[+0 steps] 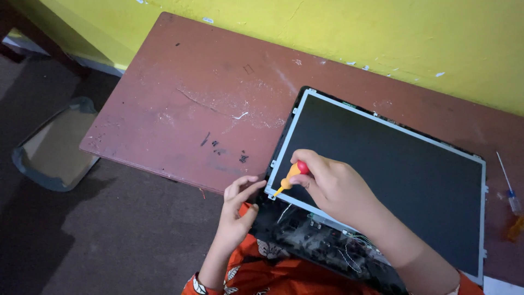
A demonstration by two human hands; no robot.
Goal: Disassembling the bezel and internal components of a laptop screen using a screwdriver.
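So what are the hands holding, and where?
Right hand grips a small orange-and-red screwdriver by its handle; left hand only touches the laptop screen's corner.

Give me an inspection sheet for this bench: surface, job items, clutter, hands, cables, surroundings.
Surface: reddish-brown table, scratched and scuffed.
Job's things: dark display panel in a metal frame, lying flat over an opened black casing; small orange-and-red screwdriver at the panel's near corner.
Clutter: second screwdriver at the table's far right; small dark bits on the table.
Grippers: right hand grips the screwdriver; left hand touches the casing edge.
Cables: thin wires exposed in the casing.
Surroundings: yellow wall, dark floor, mirror on the floor.
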